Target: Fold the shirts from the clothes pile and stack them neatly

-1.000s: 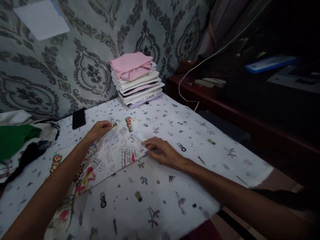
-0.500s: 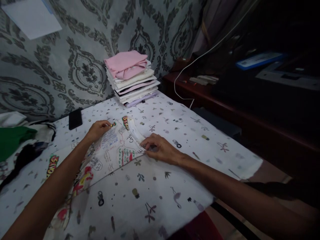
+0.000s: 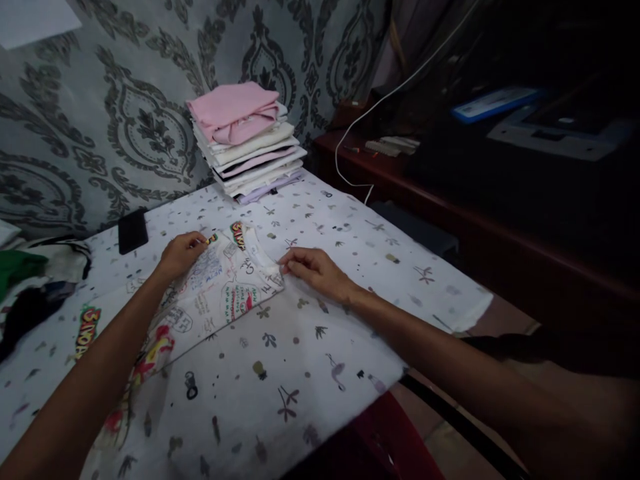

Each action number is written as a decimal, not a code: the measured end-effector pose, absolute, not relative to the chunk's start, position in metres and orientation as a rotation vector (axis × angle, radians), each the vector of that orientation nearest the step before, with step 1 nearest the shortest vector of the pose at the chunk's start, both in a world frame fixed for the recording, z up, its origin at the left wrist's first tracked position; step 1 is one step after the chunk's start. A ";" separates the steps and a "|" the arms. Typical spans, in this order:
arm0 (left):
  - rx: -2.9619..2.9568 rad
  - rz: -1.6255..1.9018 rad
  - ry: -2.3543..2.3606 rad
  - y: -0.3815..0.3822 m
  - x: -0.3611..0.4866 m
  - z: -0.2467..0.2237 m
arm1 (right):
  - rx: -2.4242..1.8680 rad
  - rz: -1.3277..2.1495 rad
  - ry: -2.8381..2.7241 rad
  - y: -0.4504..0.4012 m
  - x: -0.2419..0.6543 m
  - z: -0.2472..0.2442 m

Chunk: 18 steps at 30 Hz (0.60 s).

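A white T-shirt with coloured lettering and doodles lies partly folded on the table, its collar toward the far right. My left hand pinches the shirt's far edge, thumb and fingers together at a small printed patch. At the collar's near end, my right hand is closed with its fingertips on the cloth. My left forearm covers part of the shirt's lower section, which trails toward the near left.
A stack of folded clothes, pink on top, stands by the patterned wall. A black phone lies left of it. Loose clothes are heaped at the left edge. The printed tablecloth ends at the right, near a dark red desk with a white cable.
My right hand has shifted from the shirt's near corner slightly up to the collar end. My left hand keeps its pinch. The view has turned a little to the right.
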State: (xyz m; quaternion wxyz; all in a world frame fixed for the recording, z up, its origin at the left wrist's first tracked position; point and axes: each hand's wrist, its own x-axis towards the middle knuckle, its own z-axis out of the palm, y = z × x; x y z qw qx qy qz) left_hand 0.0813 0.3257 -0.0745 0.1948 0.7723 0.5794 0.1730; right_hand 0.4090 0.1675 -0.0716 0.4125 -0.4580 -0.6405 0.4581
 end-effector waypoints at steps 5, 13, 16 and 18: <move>2.179 0.519 1.647 0.325 0.082 -0.078 | -1.193 0.871 -2.016 0.161 0.400 -0.070; 2.165 0.515 1.643 0.318 0.089 -0.074 | -1.231 0.576 -2.279 0.158 0.402 -0.065; 2.158 0.501 1.621 0.320 0.089 -0.072 | -1.109 0.477 -2.310 0.166 0.391 -0.052; 2.150 0.498 1.608 0.321 0.089 -0.070 | -1.017 0.444 -2.378 0.179 0.371 -0.043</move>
